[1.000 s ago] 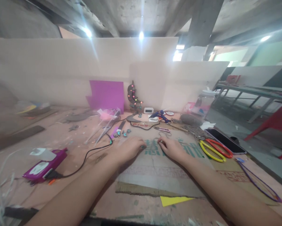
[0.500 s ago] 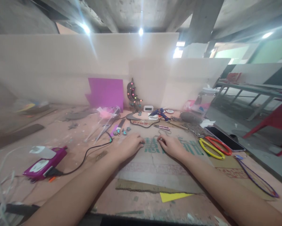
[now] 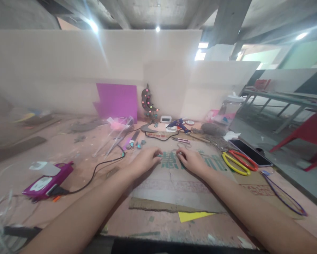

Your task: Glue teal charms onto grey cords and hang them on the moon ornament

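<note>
My left hand (image 3: 148, 158) rests over a cardboard sheet (image 3: 158, 194) with green printed characters, its fingers curled and thumb and fingertips close together. Facing it across a small gap, my right hand (image 3: 191, 159) is curled in a similar pinch. Whatever lies between the fingertips is too small to make out. A thin grey cord (image 3: 184, 144) loops on the cardboard just behind my right hand, and a fine dark line runs down the sheet between the hands. Small turquoise charms (image 3: 139, 144) lie beyond my left hand. Thread snips (image 3: 181, 140) are beyond the right.
A purple power strip (image 3: 48, 181) with a black cable sits left. Yellow-and-red-handled pliers (image 3: 238, 164), a phone (image 3: 250, 152) and a purple cord loop (image 3: 285, 195) are at right. Behind stand a glue gun (image 3: 179, 124), a small clock (image 3: 165, 119), a moon ornament (image 3: 148, 100) and a jar (image 3: 229, 109).
The view has shifted slightly, so the bench appears a little higher and further left. Both hands keep nearly the same pose and spacing over the cardboard.
</note>
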Demonstrator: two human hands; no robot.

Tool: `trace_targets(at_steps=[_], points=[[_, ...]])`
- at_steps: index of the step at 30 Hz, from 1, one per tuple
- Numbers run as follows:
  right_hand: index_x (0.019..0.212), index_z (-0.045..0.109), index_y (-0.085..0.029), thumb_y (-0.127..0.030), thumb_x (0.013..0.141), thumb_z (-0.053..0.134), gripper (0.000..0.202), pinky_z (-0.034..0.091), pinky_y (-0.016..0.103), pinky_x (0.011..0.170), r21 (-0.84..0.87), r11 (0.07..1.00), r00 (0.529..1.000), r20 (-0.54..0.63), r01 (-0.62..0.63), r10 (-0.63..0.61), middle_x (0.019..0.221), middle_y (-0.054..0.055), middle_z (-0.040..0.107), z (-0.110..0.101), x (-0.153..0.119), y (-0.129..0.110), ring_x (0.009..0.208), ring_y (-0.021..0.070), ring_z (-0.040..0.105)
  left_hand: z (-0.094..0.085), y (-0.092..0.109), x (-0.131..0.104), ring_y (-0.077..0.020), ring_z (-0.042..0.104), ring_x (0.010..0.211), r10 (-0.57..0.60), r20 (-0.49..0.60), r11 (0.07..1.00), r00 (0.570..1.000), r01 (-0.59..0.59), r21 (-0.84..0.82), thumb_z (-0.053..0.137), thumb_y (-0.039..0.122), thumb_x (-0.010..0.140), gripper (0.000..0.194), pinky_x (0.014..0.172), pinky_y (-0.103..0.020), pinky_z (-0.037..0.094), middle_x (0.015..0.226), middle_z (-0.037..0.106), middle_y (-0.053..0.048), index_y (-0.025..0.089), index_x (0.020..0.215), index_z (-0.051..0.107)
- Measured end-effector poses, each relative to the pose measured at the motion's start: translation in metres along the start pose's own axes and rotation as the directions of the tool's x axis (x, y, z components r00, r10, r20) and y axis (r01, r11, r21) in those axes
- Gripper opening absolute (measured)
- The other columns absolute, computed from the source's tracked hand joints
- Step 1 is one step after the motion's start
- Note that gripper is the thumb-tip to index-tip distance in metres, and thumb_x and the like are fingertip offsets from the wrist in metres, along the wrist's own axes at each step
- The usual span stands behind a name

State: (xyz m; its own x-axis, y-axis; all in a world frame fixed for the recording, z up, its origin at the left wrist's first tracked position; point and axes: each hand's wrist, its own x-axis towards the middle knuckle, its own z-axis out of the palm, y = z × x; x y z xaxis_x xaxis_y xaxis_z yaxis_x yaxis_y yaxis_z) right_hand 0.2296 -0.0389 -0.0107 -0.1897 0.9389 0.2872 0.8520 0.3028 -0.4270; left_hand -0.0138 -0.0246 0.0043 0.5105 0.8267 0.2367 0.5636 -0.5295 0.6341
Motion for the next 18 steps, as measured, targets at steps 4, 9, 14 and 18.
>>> trace_targets(at_steps=[4, 9, 14, 18], points=[[0.095, 0.065, -0.017, -0.038, 0.09, 0.046, 0.028, 0.043, 0.03, 0.067, 0.204, 0.978, 0.998, -0.039, -0.048, 0.057, 0.078, 0.005, 0.067, -0.003, -0.001, -0.009, 0.07, 0.0186, 0.059, 0.003, 0.01, -0.001, -0.0135, 0.059, 0.064, -0.08, 0.008, 0.977, 0.997, 0.08, -0.197, 0.054, 0.023, 0.085, 0.032, 0.054, -0.023, 0.046, 0.085, 0.067, -0.003, 0.016, 0.116, 0.059], [0.087, 0.062, -0.017, -0.042, 0.09, 0.047, 0.029, 0.044, 0.026, 0.061, 0.428, 0.902, 0.998, 0.038, -0.059, 0.047, 0.072, 0.001, 0.063, 0.001, -0.012, -0.033, 0.063, 0.0143, 0.055, 0.006, 0.019, -0.004, -0.0118, 0.056, 0.062, -0.131, 0.03, 0.925, 0.991, 0.133, -0.356, 0.058, 0.025, 0.083, 0.039, 0.049, -0.019, 0.04, 0.082, 0.062, -0.002, 0.016, 0.12, 0.058], [0.088, 0.063, -0.019, -0.042, 0.089, 0.051, 0.026, 0.04, 0.024, 0.058, 0.543, 0.836, 0.996, 0.086, -0.076, 0.035, 0.07, -0.001, 0.059, 0.006, -0.023, -0.047, 0.062, 0.0124, 0.051, 0.01, 0.018, -0.003, -0.0142, 0.058, 0.067, -0.125, 0.029, 0.91, 0.992, 0.126, -0.396, 0.065, 0.025, 0.078, 0.041, 0.058, -0.024, 0.044, 0.077, 0.062, -0.001, 0.015, 0.118, 0.061], [0.085, 0.061, -0.019, -0.041, 0.086, 0.055, 0.024, 0.038, 0.023, 0.056, 0.615, 0.783, 0.993, 0.11, -0.092, 0.03, 0.071, -0.002, 0.057, 0.01, -0.022, -0.047, 0.061, 0.0115, 0.049, 0.012, 0.021, -0.005, -0.0146, 0.059, 0.069, -0.066, 0.028, 0.923, 0.997, 0.071, -0.378, 0.065, 0.026, 0.078, 0.04, 0.063, -0.025, 0.046, 0.079, 0.064, -0.001, 0.016, 0.117, 0.063]])
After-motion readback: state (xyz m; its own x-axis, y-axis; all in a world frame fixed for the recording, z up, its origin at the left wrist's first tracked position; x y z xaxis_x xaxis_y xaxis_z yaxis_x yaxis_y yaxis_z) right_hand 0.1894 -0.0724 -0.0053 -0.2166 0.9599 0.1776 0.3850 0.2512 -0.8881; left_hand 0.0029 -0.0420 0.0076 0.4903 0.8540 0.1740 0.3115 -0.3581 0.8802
